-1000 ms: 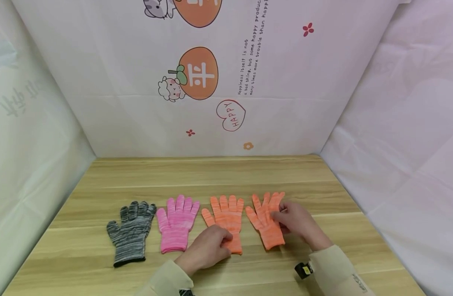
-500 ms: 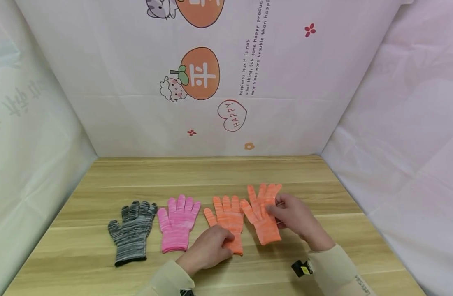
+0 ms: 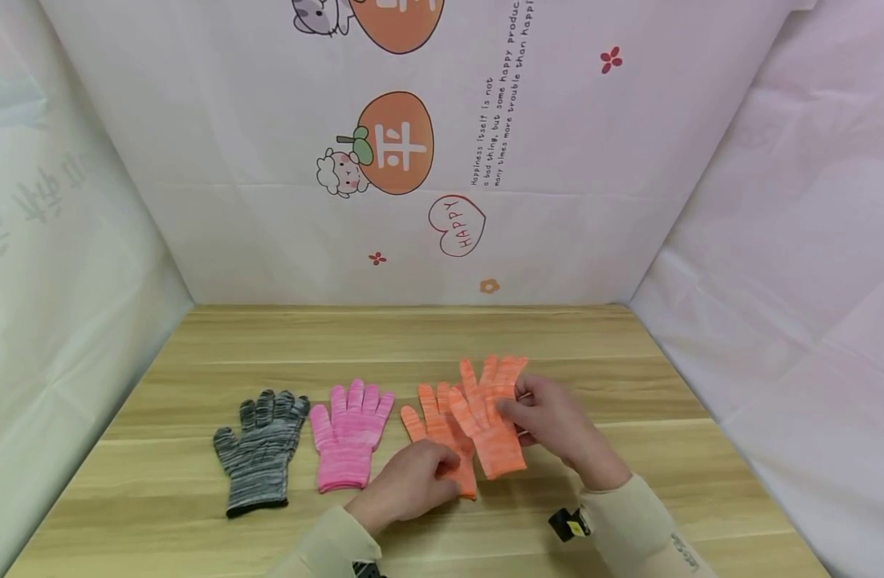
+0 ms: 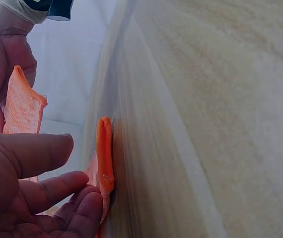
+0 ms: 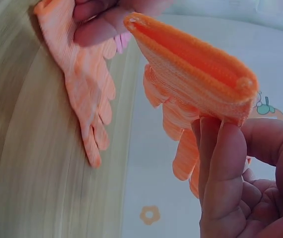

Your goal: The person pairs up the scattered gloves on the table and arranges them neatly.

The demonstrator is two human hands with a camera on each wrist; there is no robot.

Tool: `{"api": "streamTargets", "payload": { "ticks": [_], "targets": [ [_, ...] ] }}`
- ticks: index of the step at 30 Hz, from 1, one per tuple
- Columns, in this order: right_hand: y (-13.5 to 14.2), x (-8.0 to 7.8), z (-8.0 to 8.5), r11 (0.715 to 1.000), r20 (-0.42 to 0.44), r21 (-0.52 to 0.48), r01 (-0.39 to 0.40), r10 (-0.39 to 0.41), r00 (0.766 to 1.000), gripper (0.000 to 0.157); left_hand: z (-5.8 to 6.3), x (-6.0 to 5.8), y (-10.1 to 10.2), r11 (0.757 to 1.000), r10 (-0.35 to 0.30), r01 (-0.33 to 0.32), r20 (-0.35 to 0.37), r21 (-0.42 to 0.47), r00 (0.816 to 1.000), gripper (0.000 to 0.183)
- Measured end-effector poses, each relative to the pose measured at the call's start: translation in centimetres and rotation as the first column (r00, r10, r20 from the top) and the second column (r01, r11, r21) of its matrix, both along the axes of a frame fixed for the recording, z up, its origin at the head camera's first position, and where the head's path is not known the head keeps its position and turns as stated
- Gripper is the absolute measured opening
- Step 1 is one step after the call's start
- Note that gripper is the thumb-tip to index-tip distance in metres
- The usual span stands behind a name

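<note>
In the head view my right hand (image 3: 560, 425) pinches an orange knit glove (image 3: 494, 433) between thumb and fingers. That glove is raised off the table, and the right wrist view shows its cuff (image 5: 196, 59) gaping. My left hand (image 3: 411, 486) rests its fingers on a second orange glove (image 3: 434, 413), which lies on the table, fingers pointing away. In the left wrist view the left thumb (image 4: 42, 151) stands apart from that glove's cuff (image 4: 104, 153). From the head view, the raised glove covers part of the lying one.
Left of the orange gloves lie a pink glove (image 3: 351, 441) and a grey-black glove (image 3: 261, 457), side by side on the wooden table (image 3: 413, 337). A printed white sheet (image 3: 543, 241) rises behind, with white sheets on both sides.
My right hand has lifted its orange glove and carried it left, over the edge of the other orange glove. My left hand has stayed almost in place.
</note>
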State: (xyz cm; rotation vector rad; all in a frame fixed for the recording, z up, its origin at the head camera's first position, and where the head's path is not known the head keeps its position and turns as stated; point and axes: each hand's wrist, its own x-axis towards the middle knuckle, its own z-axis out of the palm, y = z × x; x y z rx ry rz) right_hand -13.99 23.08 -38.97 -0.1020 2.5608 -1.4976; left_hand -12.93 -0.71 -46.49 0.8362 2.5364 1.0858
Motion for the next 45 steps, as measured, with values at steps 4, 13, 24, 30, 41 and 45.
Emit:
{"api": "streamTargets", "payload": {
  "ticks": [4,13,24,30,41,45],
  "targets": [
    [-0.8,-0.2,-0.1,1.000,0.014,-0.021,-0.009,0.009,1.000,0.027,0.1,0.0,-0.1,0.997,0.051,-0.058,0.117,0.059,0.992,0.009],
    [-1.8,-0.5,-0.5,0.999,0.007,-0.026,-0.044,0.044,0.999,0.027,0.1,-0.6,-0.5,0.951,0.169,-0.229,0.273,0.208,0.947,0.032],
    [-2.7,-0.9,-1.5,0.998,0.007,-0.023,-0.051,0.051,0.999,0.024,0.1,-0.9,-0.6,0.763,0.157,-0.444,0.532,0.470,0.832,0.051],
    [-2.9,-1.1,-1.8,0.997,0.008,-0.043,-0.069,0.070,0.998,0.025,0.1,-1.1,-0.8,0.719,0.188,-0.494,0.547,0.489,0.816,0.048],
    [-3.5,-1.7,-3.0,0.998,0.018,-0.023,-0.067,0.067,0.998,0.024,-0.1,-1.8,-1.4,0.732,0.342,-0.528,0.439,0.430,0.831,0.033],
    [-3.8,-1.7,-3.4,0.998,0.024,-0.002,-0.057,0.057,0.998,0.022,-0.3,-2.0,-1.6,0.761,0.390,-0.523,0.373,0.384,0.842,0.031]
  ]
}}
